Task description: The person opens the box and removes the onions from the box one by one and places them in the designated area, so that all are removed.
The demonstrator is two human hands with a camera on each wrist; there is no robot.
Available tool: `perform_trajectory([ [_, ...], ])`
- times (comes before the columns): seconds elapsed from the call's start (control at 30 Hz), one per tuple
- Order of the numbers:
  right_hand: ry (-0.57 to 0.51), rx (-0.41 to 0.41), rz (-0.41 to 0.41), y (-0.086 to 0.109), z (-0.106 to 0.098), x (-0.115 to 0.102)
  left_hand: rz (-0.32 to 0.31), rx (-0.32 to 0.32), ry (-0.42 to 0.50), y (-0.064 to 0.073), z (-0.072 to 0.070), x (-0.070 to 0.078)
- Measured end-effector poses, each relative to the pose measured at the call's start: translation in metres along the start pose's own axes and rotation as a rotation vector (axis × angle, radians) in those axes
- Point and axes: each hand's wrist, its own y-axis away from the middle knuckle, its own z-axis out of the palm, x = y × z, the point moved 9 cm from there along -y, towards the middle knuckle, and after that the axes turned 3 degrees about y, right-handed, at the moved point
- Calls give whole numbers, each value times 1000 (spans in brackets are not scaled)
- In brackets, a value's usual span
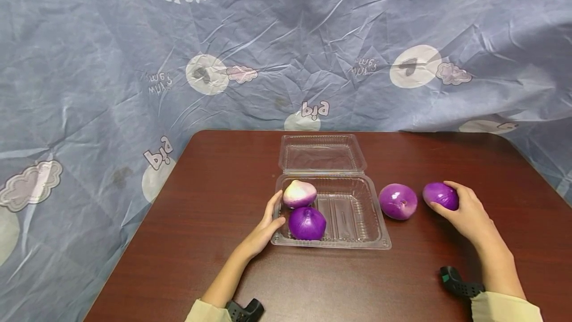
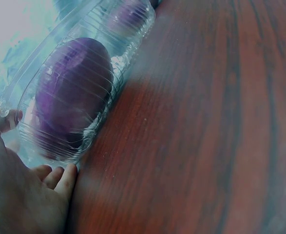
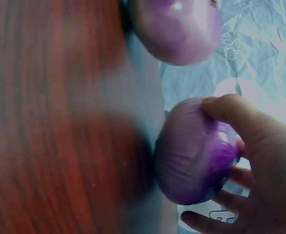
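Note:
In the head view, my left hand [image 1: 261, 232] holds the left side of an open clear plastic container [image 1: 375, 217]. Its thumb lies at the rim, and the other fingertips touch the outer wall low down, as the left wrist view shows. Two onions sit at the container's left end: a white-and-purple one [image 1: 299, 194] behind a deep purple one [image 1: 307, 223]. On the table to the right, my right hand [image 1: 469, 215] grips a purple onion [image 3: 194, 153] between thumb and fingers. Between that onion and the container lies another purple onion [image 1: 396, 201].
The container's hinged lid [image 1: 321, 155] lies folded back behind it. Everything rests on a dark reddish-brown wooden table [image 1: 214, 183]. A grey-blue printed cloth [image 1: 277, 53] hangs behind the table's far edge and spreads along both sides.

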Motion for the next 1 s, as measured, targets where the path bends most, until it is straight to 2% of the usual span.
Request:
perform_trajectory([
  [0.23,37,-59,-22,0,3,-4,-2,0,2,0,0,-2],
  [0.53,44,-54,-39,-1,-2,-12,3,-3,6,0,0,0],
  [0.73,76,-34,-42,1,-9,-21,-5,-11,3,0,0,-2],
  [0.9,91,21,-79,2,-18,-37,0,-13,13,0,0,-3],
  [1.0,88,52,-103,3,-24,-49,15,-1,24,-3,-2,-11],
])
